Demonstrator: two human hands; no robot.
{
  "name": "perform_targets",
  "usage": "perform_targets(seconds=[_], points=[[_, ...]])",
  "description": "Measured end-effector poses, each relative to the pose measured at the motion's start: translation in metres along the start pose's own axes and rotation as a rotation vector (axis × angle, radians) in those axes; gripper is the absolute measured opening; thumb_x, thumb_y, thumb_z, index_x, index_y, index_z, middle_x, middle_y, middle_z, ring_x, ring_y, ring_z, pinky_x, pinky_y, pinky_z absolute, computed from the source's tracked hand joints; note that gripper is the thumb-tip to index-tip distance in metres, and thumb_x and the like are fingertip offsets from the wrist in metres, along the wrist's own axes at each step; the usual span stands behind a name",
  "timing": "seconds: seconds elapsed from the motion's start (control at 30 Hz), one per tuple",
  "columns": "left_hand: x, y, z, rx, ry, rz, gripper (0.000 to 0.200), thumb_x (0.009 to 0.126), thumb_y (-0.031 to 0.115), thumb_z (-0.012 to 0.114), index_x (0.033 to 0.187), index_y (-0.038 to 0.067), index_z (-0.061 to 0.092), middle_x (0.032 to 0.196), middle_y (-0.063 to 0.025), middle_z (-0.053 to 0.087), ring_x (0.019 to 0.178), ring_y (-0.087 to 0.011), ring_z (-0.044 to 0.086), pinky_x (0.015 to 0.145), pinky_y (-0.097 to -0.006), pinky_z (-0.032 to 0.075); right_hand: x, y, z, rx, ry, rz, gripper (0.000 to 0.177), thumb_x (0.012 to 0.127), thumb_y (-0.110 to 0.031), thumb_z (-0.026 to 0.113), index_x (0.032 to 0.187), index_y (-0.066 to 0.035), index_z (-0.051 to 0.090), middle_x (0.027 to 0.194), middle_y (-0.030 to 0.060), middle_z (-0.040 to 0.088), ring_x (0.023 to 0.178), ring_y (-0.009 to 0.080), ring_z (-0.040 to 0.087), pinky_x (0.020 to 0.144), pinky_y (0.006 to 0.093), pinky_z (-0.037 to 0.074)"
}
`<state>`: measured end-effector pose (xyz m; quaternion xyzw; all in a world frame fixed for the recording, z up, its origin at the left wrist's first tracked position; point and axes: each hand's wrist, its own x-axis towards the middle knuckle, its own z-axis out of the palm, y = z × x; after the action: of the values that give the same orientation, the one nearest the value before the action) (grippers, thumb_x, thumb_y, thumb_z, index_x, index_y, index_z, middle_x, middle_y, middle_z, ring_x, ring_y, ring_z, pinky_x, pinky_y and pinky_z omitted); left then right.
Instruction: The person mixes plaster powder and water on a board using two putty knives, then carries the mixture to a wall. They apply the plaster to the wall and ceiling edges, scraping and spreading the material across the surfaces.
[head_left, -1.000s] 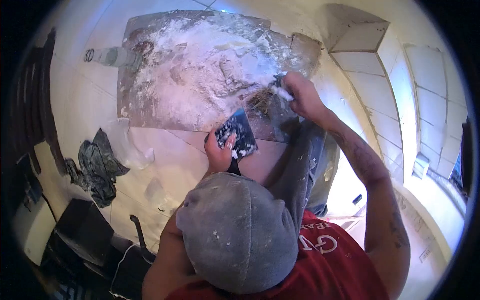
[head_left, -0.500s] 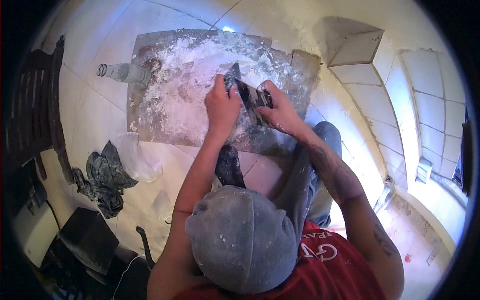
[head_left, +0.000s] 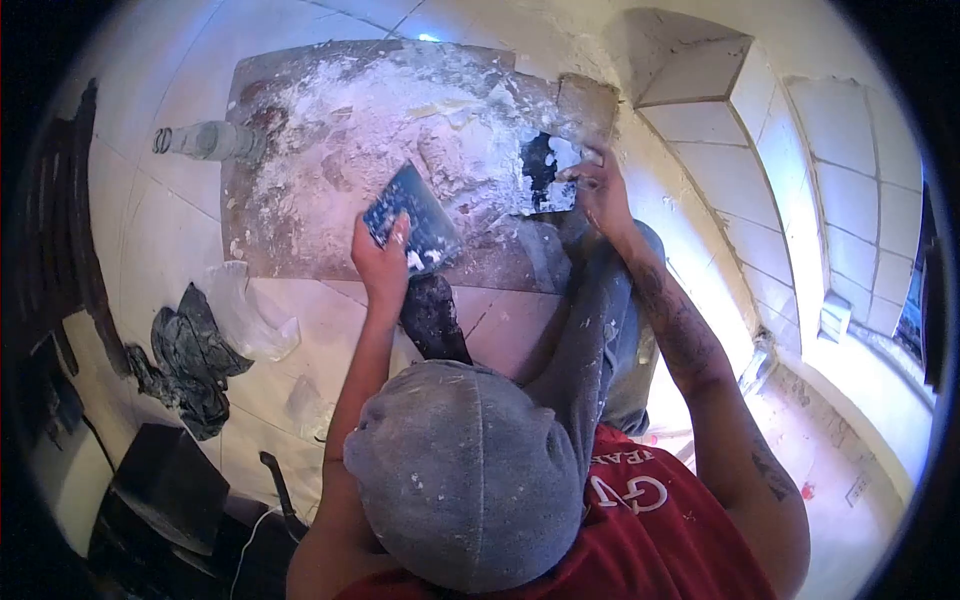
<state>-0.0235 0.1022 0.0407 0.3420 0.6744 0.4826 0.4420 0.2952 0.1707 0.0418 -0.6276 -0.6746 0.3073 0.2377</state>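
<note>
My left hand (head_left: 382, 252) is closed on the edge of a dark blue flat spreader (head_left: 418, 228) flecked with white, held tilted over the near part of the board. My right hand (head_left: 604, 190) grips a black flat spreader (head_left: 539, 172) partly coated with white paste, low over the board's right side. The two spreaders are apart. Beneath both lies a brown board (head_left: 262, 243) smeared with white plaster-like powder and paste (head_left: 390, 125), heaped around its middle.
A clear glass bottle (head_left: 208, 141) lies by the board's left edge. Crumpled black plastic (head_left: 195, 360) and a clear bag (head_left: 250, 315) rest on the tiled floor. A dark wooden chair (head_left: 60, 210) stands left; a tiled ledge (head_left: 715, 160) rises right.
The two spreaders, close together before, are now apart. My left hand has moved left and down; my right hand has moved right, its spreader lowered toward the board.
</note>
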Motion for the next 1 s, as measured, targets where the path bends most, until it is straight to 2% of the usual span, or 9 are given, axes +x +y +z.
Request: perform_targets(seconds=[0.07, 0.1, 0.2, 0.23, 0.33, 0.37, 0.5, 0.87, 1.0], points=[[-0.020, -0.008, 0.009, -0.066, -0.023, -0.054, 0.016, 0.083, 0.008, 0.064, 0.092, -0.001, 0.054, 0.080, -0.0052, 0.060, 0.072, -0.0117, 0.055, 0.067, -0.0269, 0.046, -0.001, 0.024, 0.011, 0.400, -0.162, 0.291, 0.022, 0.067, 0.004, 0.051, 0.086, 0.002, 0.063, 0.089, 0.0132, 0.066, 0.089, 0.0253, 0.061, 0.082, 0.0338, 0.046], [-0.030, -0.008, 0.013, -0.109, -0.037, -0.094, 0.018, 0.083, 0.010, 0.065, 0.091, -0.001, 0.053, 0.080, -0.0050, 0.058, 0.072, -0.0116, 0.054, 0.068, -0.0269, 0.046, 0.002, 0.021, 0.010, 0.512, -0.270, 0.417, 0.023, 0.077, 0.000, 0.059, 0.099, 0.004, 0.060, 0.099, 0.0094, 0.061, 0.088, 0.0184, 0.061, 0.073, 0.0294, 0.052], [-0.052, -0.015, 0.015, -0.029, -0.078, -0.028, 0.020, 0.083, 0.012, 0.066, 0.091, 0.000, 0.052, 0.079, -0.0049, 0.058, 0.072, -0.0109, 0.053, 0.068, -0.0264, 0.045, 0.009, 0.016, 0.020, 0.419, -0.198, 0.443, 0.031, 0.075, -0.006, 0.065, 0.103, 0.002, 0.055, 0.089, 0.0065, 0.062, 0.083, 0.0178, 0.061, 0.071, 0.0294, 0.051], [-0.058, -0.021, 0.013, 0.021, -0.080, -0.029, 0.019, 0.082, 0.011, 0.066, 0.090, 0.000, 0.052, 0.079, -0.0048, 0.059, 0.072, -0.0106, 0.053, 0.068, -0.0258, 0.045, 0.012, 0.010, 0.029, 0.224, -0.088, 0.386, 0.040, 0.068, -0.018, 0.072, 0.098, 0.003, 0.057, 0.086, 0.0156, 0.065, 0.080, 0.0287, 0.063, 0.074, 0.0363, 0.048], [-0.074, -0.038, 0.006, -0.076, -0.108, -0.037, 0.018, 0.082, 0.011, 0.065, 0.090, 0.001, 0.052, 0.080, -0.0048, 0.060, 0.072, -0.0105, 0.054, 0.068, -0.0259, 0.045, 0.025, -0.021, 0.034, -0.227, -0.054, 0.235, 0.049, 0.063, -0.023, 0.079, 0.097, 0.003, 0.055, 0.087, 0.0191, 0.064, 0.083, 0.0351, 0.063, 0.076, 0.0412, 0.049], [-0.075, -0.041, 0.007, -0.101, -0.111, -0.013, 0.017, 0.083, 0.010, 0.065, 0.090, 0.001, 0.052, 0.080, -0.0045, 0.060, 0.072, -0.0101, 0.053, 0.068, -0.0256, 0.045, 0.033, -0.034, 0.036, -0.204, -0.116, 0.334, 0.051, 0.060, -0.021, 0.081, 0.097, 0.003, 0.055, 0.088, 0.0209, 0.064, 0.086, 0.0376, 0.062, 0.077, 0.0438, 0.048], [-0.077, -0.051, 0.007, -0.151, -0.096, 0.036, 0.015, 0.083, 0.008, 0.063, 0.089, 0.000, 0.052, 0.079, -0.0031, 0.060, 0.071, -0.0084, 0.053, 0.066, -0.0243, 0.045, 0.048, -0.038, 0.053, -0.187, -0.143, 0.264, 0.053, 0.060, -0.020, 0.081, 0.100, 0.002, 0.054, 0.090, 0.0211, 0.064, 0.087, 0.0370, 0.062, 0.077, 0.0427, 0.049], [-0.072, -0.059, 0.011, -0.068, -0.127, 0.010, 0.018, 0.083, 0.011, 0.064, 0.090, 0.000, 0.052, 0.079, -0.0045, 0.060, 0.071, -0.0111, 0.054, 0.066, -0.0263, 0.046, 0.076, -0.059, 0.051, -0.007, -0.209, -0.051, 0.053, 0.065, -0.014, 0.076, 0.110, -0.003, 0.049, 0.096, 0.0199, 0.063, 0.094, 0.0393, 0.059, 0.078, 0.0453, 0.047], [-0.071, -0.055, 0.010, -0.067, -0.122, 0.022, 0.020, 0.083, 0.011, 0.063, 0.095, 0.000, 0.052, 0.085, -0.0054, 0.059, 0.075, -0.0114, 0.054, 0.070, -0.0259, 0.046, 0.070, -0.081, 0.058, -0.017, -0.132, 0.096, 0.059, 0.067, -0.013, 0.074, 0.116, -0.004, 0.044, 0.097, 0.0213, 0.063, 0.091, 0.0407, 0.060, 0.078, 0.0464, 0.047]])
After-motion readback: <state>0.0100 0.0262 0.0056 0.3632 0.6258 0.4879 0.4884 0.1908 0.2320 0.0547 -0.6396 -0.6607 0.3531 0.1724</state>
